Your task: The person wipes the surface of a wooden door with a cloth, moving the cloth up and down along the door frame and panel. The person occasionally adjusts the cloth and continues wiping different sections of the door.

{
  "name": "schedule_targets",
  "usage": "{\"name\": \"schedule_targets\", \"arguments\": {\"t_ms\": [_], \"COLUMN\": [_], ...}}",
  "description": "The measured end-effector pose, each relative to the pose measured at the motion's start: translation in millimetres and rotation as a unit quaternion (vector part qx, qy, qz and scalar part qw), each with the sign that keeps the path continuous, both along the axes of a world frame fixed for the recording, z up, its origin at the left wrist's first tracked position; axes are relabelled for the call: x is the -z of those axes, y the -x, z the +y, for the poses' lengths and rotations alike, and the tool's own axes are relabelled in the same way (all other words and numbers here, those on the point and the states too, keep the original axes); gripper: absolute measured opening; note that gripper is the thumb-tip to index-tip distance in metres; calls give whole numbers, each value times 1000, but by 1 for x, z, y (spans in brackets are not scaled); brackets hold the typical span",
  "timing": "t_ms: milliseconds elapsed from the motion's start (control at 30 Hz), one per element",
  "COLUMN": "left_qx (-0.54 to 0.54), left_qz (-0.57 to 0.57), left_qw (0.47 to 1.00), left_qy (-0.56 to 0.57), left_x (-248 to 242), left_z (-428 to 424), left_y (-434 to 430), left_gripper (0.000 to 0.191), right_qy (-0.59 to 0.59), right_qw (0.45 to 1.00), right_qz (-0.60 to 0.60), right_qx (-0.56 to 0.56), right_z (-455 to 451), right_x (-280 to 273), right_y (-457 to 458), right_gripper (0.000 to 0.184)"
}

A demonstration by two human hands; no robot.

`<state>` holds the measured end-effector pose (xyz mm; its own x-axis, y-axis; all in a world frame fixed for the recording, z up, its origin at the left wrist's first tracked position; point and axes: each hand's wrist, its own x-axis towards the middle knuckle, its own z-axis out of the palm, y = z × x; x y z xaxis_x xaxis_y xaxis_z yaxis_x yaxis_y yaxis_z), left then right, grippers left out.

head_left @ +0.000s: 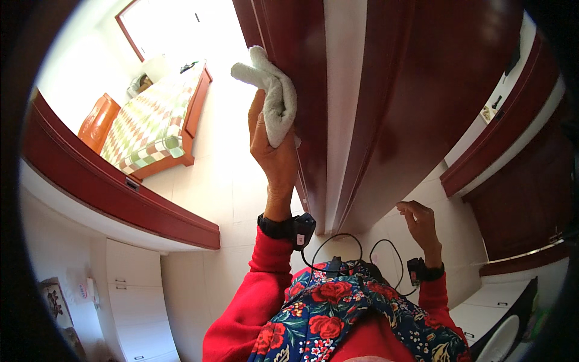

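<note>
My left hand (277, 158) is raised and grips a folded white terry cloth (280, 102). The cloth lies along the edge of a dark red wooden door frame (301, 77), one end of it standing out to the left. My right hand (420, 221) is lower down at the right, its fingers a little bent and nothing in them. Beside its fingertips is the lower part of a broad dark red wooden panel (429, 104); whether they touch it cannot be told. A pale strip (344, 90) runs between the frame and this panel.
Through the doorway stands a bed with a checked cover (149, 122). Another red frame side (122, 181) bears a metal strike plate (132, 183). White cabinets (135, 307) stand lower left. Black cables (334, 237) loop near my wrists. A white round object (500, 339) is at lower right.
</note>
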<state>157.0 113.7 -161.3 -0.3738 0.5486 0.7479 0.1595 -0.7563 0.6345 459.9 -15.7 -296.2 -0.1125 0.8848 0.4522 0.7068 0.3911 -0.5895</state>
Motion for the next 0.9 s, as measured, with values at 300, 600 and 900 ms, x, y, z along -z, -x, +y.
{"name": "schedule_targets", "arguments": {"t_ms": [300, 600, 900], "left_qx": [-58, -99, -68], "left_qz": [34, 69, 63], "left_qw": [997, 989, 982], "left_qy": [31, 80, 167], "left_x": [44, 86, 115], "left_z": [-17, -24, -28], "left_y": [-2, 3, 6], "left_gripper": [29, 20, 18], "right_qy": [39, 60, 100], "right_qw": [999, 998, 993], "right_qz": [13, 32, 46], "right_qx": [-16, 2, 31], "right_z": [4, 4, 1], "right_x": [5, 15, 25], "right_y": [5, -2, -7], "right_gripper": [13, 15, 17]}}
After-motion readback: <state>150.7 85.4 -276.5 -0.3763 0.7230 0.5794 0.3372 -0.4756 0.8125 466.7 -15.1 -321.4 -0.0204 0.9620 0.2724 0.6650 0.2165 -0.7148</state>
